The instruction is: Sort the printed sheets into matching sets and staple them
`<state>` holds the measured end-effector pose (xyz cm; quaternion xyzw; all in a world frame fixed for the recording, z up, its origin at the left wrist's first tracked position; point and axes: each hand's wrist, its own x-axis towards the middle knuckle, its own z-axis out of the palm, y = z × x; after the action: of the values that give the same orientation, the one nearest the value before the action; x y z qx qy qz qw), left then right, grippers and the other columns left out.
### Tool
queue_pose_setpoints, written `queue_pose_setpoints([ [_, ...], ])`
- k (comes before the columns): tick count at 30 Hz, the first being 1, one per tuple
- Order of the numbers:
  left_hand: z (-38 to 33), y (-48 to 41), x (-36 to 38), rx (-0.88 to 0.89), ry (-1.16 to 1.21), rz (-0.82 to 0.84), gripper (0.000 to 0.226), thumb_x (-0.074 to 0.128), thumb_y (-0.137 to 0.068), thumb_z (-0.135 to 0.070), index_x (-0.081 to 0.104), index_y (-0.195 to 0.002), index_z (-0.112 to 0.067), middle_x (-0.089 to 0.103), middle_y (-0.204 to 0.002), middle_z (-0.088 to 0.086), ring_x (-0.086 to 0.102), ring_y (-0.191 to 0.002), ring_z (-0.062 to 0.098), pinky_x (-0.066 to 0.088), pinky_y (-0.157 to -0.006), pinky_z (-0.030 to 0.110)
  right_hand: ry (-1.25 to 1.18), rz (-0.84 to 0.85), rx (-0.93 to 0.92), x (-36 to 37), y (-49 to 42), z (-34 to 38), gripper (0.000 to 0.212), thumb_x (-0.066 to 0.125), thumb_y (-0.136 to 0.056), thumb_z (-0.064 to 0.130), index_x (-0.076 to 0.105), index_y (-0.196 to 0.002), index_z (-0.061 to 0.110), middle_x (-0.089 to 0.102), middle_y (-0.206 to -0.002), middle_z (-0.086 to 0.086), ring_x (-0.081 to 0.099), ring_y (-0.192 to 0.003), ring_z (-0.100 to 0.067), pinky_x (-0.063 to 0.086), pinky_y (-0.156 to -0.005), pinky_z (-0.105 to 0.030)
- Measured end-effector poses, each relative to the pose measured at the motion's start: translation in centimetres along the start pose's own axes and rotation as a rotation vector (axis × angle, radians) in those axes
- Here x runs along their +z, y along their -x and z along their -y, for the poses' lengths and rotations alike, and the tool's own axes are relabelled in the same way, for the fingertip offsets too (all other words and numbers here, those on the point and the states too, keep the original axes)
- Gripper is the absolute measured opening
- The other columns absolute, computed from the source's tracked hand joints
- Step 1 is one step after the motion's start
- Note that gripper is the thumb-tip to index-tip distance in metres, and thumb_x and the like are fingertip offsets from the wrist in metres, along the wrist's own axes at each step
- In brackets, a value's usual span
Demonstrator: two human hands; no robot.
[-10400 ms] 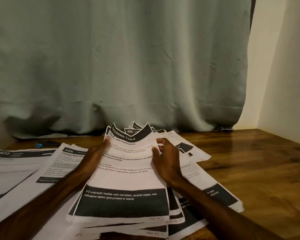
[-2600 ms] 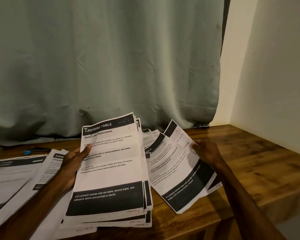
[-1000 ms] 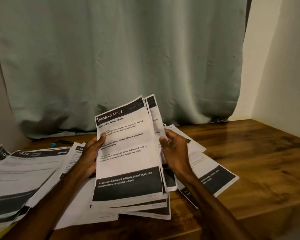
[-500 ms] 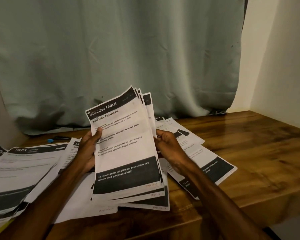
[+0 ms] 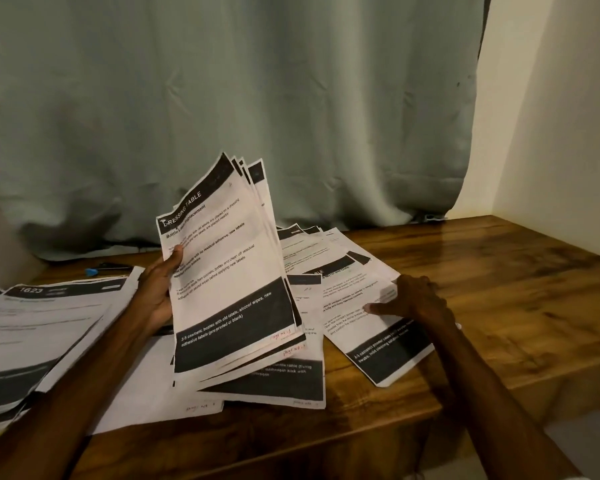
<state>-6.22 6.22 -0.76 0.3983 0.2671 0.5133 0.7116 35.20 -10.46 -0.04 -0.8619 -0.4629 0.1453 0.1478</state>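
My left hand [image 5: 160, 289] grips a set of several printed sheets [image 5: 229, 271] headed "DRESSING TABLE", held up tilted above the wooden table [image 5: 499, 289], thumb on the front page. My right hand [image 5: 411, 299] is over at the right and pinches the edge of a loose sheet [image 5: 378, 337] with a black band at its foot, which lies on the table. More loose sheets [image 5: 312, 251] are fanned out behind it and under the held set. No stapler is visible.
A second pile of sheets [image 5: 42, 327], the top one marked 1623, lies at the left. A blue-tipped pen [image 5: 104, 270] lies near the grey-green curtain [image 5: 257, 98]. A cream wall [image 5: 551, 133] closes the right side. The table's front edge runs below my arms.
My right hand let go of the held set and moved right onto the loose sheet on the table. The left hand alone now holds the set, tilted further to the right.
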Motion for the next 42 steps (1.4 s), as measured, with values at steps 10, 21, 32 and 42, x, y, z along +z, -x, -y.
queue_pose_setpoints([
  [10,0.0,-0.1,-0.6,-0.033,-0.037,0.014,0.092,0.095,-0.064,-0.045,0.056,-0.145,-0.024,0.06,-0.143,0.01,0.063,-0.122,0.033,0.056,-0.094,0.057,-0.126,-0.332,-0.106,-2.0,0.3,0.8,0.033,0.077,-0.089,0.026,0.06,-0.113,0.01,0.065,-0.114,-0.011,0.062,-0.101,-0.026,0.046,-0.073,-0.033],
  [21,0.4,0.3,0.5,-0.01,-0.039,0.053,0.091,0.096,-0.063,-0.04,0.057,-0.143,-0.02,0.06,-0.142,0.014,0.056,-0.129,0.038,0.044,-0.104,0.065,-0.67,-1.0,-0.467,-7.6,3.8,4.2,0.019,0.06,-0.102,0.021,0.072,-0.112,0.011,0.074,-0.111,-0.005,0.07,-0.093,-0.017,0.058,-0.076,-0.024],
  [32,1.0,0.4,1.2,0.0,-0.018,-0.018,0.055,0.072,-0.091,-0.035,0.058,-0.141,-0.017,0.061,-0.139,0.017,0.06,-0.126,0.04,0.046,-0.103,0.064,-0.934,-0.372,-0.509,2.1,7.1,12.3,0.016,0.068,-0.096,0.015,0.075,-0.11,0.016,0.075,-0.101,0.005,0.07,-0.088,-0.01,0.056,-0.07,-0.016],
  [42,0.6,1.2,2.5,-0.003,-0.148,-0.15,0.043,0.07,-0.092,-0.031,0.062,-0.133,-0.018,0.071,-0.125,0.015,0.066,-0.118,0.04,0.045,-0.104,0.065,-1.269,0.045,-0.301,3.0,8.7,12.4,0.02,0.073,-0.092,0.017,0.069,-0.111,0.019,0.077,-0.096,0.002,0.076,-0.073,-0.009,0.058,-0.056,-0.022],
])
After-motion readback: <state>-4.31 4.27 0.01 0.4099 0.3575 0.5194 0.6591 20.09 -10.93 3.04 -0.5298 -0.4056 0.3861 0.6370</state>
